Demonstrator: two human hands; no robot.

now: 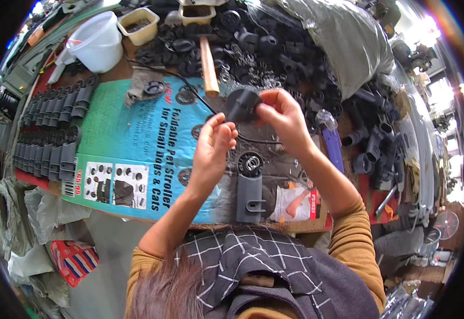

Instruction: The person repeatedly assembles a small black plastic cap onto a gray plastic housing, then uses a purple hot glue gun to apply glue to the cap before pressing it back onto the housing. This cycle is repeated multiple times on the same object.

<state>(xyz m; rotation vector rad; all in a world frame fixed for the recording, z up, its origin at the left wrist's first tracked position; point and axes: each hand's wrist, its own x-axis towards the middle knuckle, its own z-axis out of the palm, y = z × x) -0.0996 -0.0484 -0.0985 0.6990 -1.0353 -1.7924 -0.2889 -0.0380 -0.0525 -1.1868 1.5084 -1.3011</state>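
Observation:
My right hand (284, 118) grips a dark round plastic part (242, 103) between thumb and fingers, above the middle of the table. Close on its left, my left hand (211, 151) is raised with its fingers curled together; what they pinch, if anything, is too small to make out. A black cable (200, 97) runs behind the left fingertips and on beneath the part. Between my forearms a grey plastic housing (249, 194) lies on the table, with a metal coil spring (252, 163) in its round far end. Beyond my hands lies a hammer with a wooden handle (208, 66).
Printed cardboard (115, 114) covers the table. Rows of grey housings (48, 157) stand at left. A white bucket (99, 45) and a cream tub (139, 26) are at the back left. Loose black parts (269, 45) and a large grey bag (343, 42) fill the back; a purple strip (333, 146) lies right.

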